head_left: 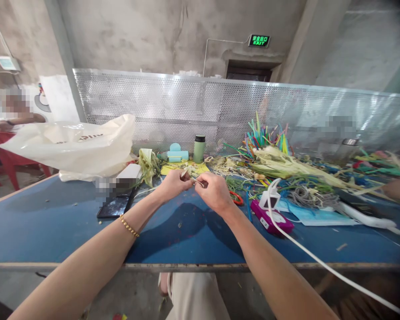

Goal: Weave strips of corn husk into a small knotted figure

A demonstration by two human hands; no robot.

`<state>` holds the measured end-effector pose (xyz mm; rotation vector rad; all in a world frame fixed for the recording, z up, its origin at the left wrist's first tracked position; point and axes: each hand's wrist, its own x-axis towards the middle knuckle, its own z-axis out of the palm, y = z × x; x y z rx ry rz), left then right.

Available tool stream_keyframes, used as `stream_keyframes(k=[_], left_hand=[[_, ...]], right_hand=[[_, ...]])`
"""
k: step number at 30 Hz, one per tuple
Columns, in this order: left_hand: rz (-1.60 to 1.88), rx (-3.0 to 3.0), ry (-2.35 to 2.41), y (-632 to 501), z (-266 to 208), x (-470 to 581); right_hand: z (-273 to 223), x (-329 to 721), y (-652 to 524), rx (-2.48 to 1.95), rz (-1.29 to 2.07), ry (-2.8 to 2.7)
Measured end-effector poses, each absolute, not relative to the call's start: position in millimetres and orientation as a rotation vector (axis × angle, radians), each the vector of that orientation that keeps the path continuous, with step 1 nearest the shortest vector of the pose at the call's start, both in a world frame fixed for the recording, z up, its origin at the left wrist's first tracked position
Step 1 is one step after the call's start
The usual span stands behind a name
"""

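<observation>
Conc. wall (126,35), lit EXIT sign (259,41), perf. metal screen (146,98), blue tbl. (60,226)

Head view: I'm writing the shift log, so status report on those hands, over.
Left hand, right hand: both pinching. Thin piece between them, too small to identify. White cable right, clear of both hands.
</observation>
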<state>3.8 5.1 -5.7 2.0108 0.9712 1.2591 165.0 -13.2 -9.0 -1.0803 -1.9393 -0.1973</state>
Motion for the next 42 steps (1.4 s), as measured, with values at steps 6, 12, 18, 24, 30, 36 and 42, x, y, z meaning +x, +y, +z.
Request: stream_keyframes(k=[6,12,18,24,30,36,42], left_hand=[[1.241,2.068,1.008,8.9,-8.7,2.4],[1.221,2.101,1.011,7.9,-9.6,3.3],[1.205,2.071,1.022,8.4,-9.3,4.0],[1.181,2.133,1.067,6.2,-6.5,2.8],[1.156,2.227,1.123,2.5,-4.8,1.4],[1.18,2.166,1.051,4.9,-4.1,-0.6],[1.113,1.942,0.895,1.7,-0.5,-0.3]], right_hand=[[-9.9,163.9,-13.2,-1.093,-0.176,-1.967],[-10.8,164.4,-10.7,-1.098,-0.157,-1.969],[-11.5,163.3,-10.2,-1.166,-0.124,-1.943],[-11.1,160.2,-11.4,-1.203,-0.001,-1.92],[-5.2,161.5,-14.8,-1.152,0.333,-1.889],[0.2,164.7,-17.9,-1.07,0.712,-1.775],[3.6,164.4,-21.0,-1.025,0.783,-1.719]])
